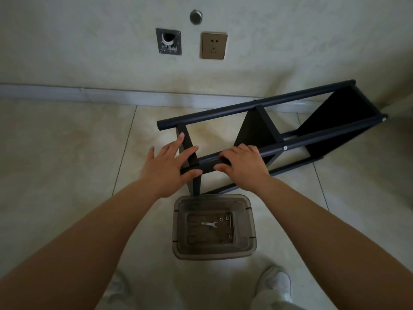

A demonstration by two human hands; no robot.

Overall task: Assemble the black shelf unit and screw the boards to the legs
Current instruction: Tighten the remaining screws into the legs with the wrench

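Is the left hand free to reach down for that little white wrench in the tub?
Probably yes. The left hand lies open against the shelf unit, gripping nothing. The wrench lies uncovered on the bottom of the open-topped tub just below it, with nothing over it.

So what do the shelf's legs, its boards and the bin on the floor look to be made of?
The legs look like metal tube with a matte black coat: round, with a soft even sheen. The boards look like flat black laminated panel, though wood or metal can't be told apart. The bin is smoky translucent plastic: the wrench and screws inside show through.
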